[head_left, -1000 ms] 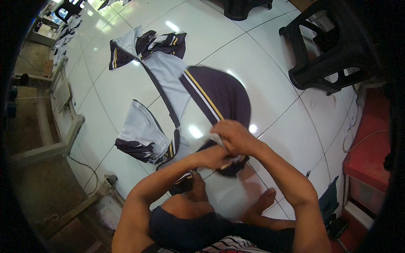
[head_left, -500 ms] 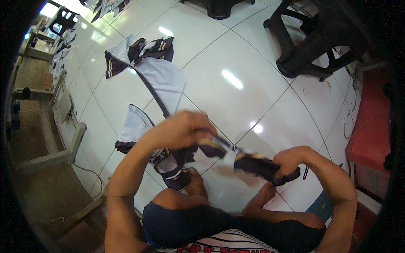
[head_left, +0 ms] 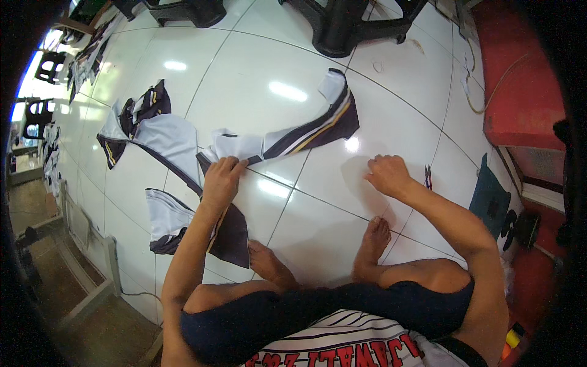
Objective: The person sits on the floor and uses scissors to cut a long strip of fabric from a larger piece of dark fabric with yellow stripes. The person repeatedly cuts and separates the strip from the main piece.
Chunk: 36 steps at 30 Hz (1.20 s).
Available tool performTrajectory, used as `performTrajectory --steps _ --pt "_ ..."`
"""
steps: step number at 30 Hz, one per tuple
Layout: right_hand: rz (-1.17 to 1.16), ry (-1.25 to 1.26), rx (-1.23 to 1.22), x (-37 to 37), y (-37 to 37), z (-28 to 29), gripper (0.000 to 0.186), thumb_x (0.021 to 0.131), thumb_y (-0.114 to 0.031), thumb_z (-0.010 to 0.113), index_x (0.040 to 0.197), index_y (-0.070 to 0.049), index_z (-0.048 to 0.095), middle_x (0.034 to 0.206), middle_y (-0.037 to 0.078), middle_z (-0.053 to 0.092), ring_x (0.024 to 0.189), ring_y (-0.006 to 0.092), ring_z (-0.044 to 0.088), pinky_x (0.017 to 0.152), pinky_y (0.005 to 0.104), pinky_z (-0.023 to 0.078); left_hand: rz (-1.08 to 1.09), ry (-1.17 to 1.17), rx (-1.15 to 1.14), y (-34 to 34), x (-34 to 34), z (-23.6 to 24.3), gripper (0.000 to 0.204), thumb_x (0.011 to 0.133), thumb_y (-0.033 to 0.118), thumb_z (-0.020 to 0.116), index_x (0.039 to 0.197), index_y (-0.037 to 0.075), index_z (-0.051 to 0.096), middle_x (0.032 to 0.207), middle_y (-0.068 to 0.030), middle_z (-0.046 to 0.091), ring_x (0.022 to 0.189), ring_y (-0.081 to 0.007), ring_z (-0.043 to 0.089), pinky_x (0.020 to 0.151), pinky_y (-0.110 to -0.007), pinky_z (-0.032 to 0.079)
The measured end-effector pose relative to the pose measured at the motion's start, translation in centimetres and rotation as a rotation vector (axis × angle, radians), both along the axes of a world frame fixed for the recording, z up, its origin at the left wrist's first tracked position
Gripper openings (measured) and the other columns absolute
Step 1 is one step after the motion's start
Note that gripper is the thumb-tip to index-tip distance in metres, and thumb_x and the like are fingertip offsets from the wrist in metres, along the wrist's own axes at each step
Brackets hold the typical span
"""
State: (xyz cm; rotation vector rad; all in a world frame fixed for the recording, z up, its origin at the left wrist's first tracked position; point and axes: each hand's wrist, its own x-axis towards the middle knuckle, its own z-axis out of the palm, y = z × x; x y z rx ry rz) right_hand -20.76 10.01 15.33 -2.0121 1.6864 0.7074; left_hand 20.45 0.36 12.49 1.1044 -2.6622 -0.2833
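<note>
My left hand (head_left: 221,180) pinches the dark edge of a long fabric piece (head_left: 293,137), grey and dark with yellow and white stripes, laid on the tiled floor (head_left: 324,202). My right hand (head_left: 385,174) is right of that piece, empty, fingers curved and slightly apart, near dark-bladed snips (head_left: 428,177) lying on the floor. Behind my left forearm, a grey, dark-edged piece (head_left: 168,211) and a dark striped piece (head_left: 229,235) lie beside my left foot. Another grey piece (head_left: 165,137) joins a bunched striped bundle (head_left: 137,110) farther left.
Black plastic stools (head_left: 333,27) stand along the back. Metal frames (head_left: 110,263) with a cable line the left. At right are a red step or platform (head_left: 510,79), loose cords, and a dark green flat item (head_left: 489,189). More cloth (head_left: 85,58) lies far left.
The striped piece that both hands held near my knees now lies stretched out forward on the floor. My right hand has let go of it; my left hand still holds its edge.
</note>
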Motion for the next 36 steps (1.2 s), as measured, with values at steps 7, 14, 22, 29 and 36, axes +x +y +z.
performTrajectory --steps 7,14,22,29,36 --pt "0.269 -0.308 -0.626 1.0 -7.2 -3.8 0.042 0.089 -0.006 0.056 0.131 -0.007 0.059 0.131 0.01 0.057 0.118 0.0279 0.056 0.094 0.0418 0.047 0.217 -0.055 0.34 2.3 -0.5 -1.7 0.036 0.085 0.015 0.072 0.12 0.008 0.065 0.096 -0.0126 0.064 0.088 -0.0342 0.067 0.073 -0.043 0.054" --pt "0.257 -0.088 -0.432 1.8 -16.2 -7.5 0.029 0.091 -0.014 0.055 0.118 -0.011 0.065 0.115 0.009 0.064 0.117 0.0265 0.056 0.095 0.0456 0.044 0.293 -0.035 0.331 1.0 -0.2 -0.3 0.028 0.086 0.016 0.072 0.111 0.008 0.067 0.096 -0.0138 0.067 0.082 -0.0374 0.068 0.071 -0.047 0.054" --pt "0.083 -0.179 -0.643 -5.6 -13.7 -3.3 0.016 0.08 -0.018 0.071 0.091 -0.008 0.068 0.1 0.01 0.064 0.103 0.0293 0.06 0.088 0.0453 0.046 0.497 -0.017 -0.005 -3.8 2.3 2.4 0.007 0.09 0.015 0.067 0.094 0.009 0.068 0.092 -0.0116 0.064 0.076 -0.038 0.066 0.064 -0.046 0.053" --pt "-0.025 -0.179 -0.991 -10.5 -11.3 2.4 0.022 0.073 -0.013 0.077 0.081 -0.007 0.058 0.09 0.011 0.058 0.091 0.0324 0.058 0.078 0.0463 0.046 0.381 0.143 -0.202 -7.4 0.5 6.9 0.016 0.088 0.004 0.066 0.103 0.007 0.068 0.098 -0.011 0.064 0.083 -0.0341 0.067 0.071 -0.043 0.053" --pt "-0.055 -0.065 -0.908 -11.8 -1.9 -2.0 0.021 0.079 -0.015 0.073 0.094 -0.005 0.063 0.108 0.012 0.061 0.109 0.0324 0.057 0.094 0.0473 0.045 0.202 -0.035 -0.111 -1.8 -1.3 0.4 0.026 0.08 0.001 0.066 0.104 0.01 0.066 0.101 -0.0086 0.062 0.077 -0.0311 0.067 0.063 -0.042 0.054"
